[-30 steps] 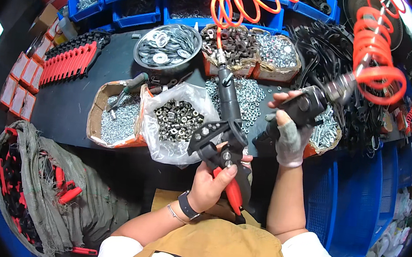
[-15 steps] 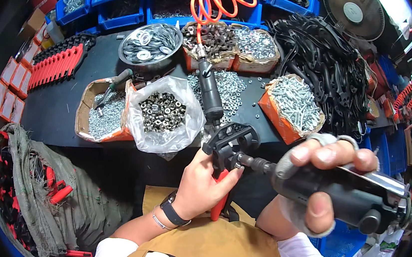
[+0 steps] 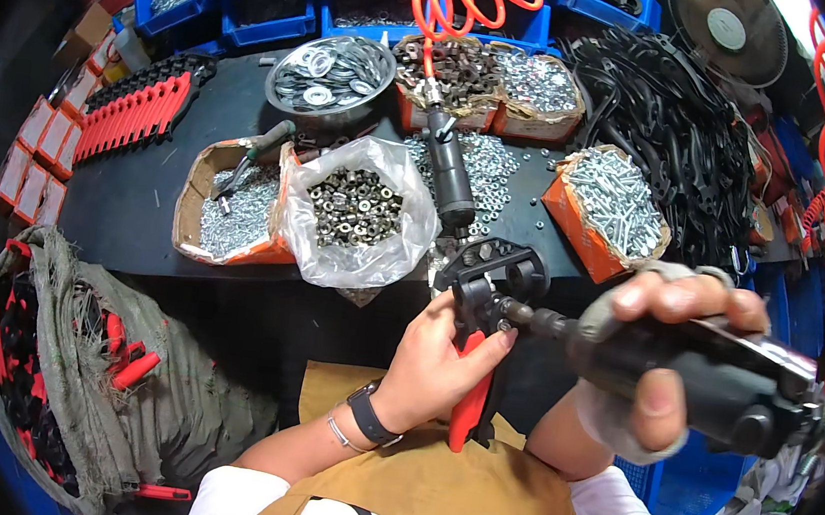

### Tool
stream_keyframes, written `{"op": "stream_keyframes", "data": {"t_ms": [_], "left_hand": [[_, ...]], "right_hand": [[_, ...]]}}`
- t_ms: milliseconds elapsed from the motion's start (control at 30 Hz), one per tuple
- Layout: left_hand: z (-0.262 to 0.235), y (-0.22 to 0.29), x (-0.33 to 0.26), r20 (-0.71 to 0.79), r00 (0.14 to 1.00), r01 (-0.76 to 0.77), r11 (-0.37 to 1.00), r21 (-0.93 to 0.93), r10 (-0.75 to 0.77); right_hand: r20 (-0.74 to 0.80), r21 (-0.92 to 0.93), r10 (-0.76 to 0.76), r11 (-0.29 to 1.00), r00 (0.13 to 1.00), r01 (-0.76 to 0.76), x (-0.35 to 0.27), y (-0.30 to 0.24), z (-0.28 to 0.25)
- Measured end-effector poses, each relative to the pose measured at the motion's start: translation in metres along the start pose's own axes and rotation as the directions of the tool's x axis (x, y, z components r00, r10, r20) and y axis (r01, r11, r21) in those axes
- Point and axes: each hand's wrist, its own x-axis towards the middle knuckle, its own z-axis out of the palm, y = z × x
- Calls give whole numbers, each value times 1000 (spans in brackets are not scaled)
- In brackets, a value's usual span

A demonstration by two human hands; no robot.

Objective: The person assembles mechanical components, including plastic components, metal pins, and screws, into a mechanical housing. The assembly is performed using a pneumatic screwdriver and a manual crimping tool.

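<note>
My left hand [image 3: 437,361] is closed around a hand tool with a black curved head [image 3: 501,279] and red handle [image 3: 470,409], held upright above my brown apron. Gripped in my right hand [image 3: 682,298], which wears a grey fingerless glove, is a black pneumatic screwdriver [image 3: 722,376]. It lies nearly level, its bit end [image 3: 537,321] meeting the side of the black head beside my left thumb. The exact contact point is too small to make out. Just beyond the head, a second pneumatic screwdriver [image 3: 450,176] hangs from an orange coiled hose [image 3: 457,21].
On the dark table stand a clear bag of nuts [image 3: 357,207], a box of small screws [image 3: 236,214], a box of bolts [image 3: 611,203] and a bowl of washers [image 3: 331,78]. Black parts [image 3: 676,144] pile up right. A sack [image 3: 150,361] of red-handled pieces stands left.
The view has shifted, so the table and its boxes appear farther right. Both hands keep their holds, and the screwdriver's bit end stays at the black head.
</note>
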Motion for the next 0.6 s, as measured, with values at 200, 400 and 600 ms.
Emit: {"op": "stream_keyframes", "data": {"t_ms": [200,400,600], "left_hand": [[-4,-27,-10,-52,953,194,732,-653,-299],[0,-33,-16,-14,964,174,666,-725,-267],[-8,-44,-14,40,972,187,657,-731,-232]], "right_hand": [[-391,-10,500,837,773,-546,14,54,-4],[-319,-239,217,923,922,-300,-4,148,-26],[-191,-177,239,946,952,-272,-13,171,-24]]}}
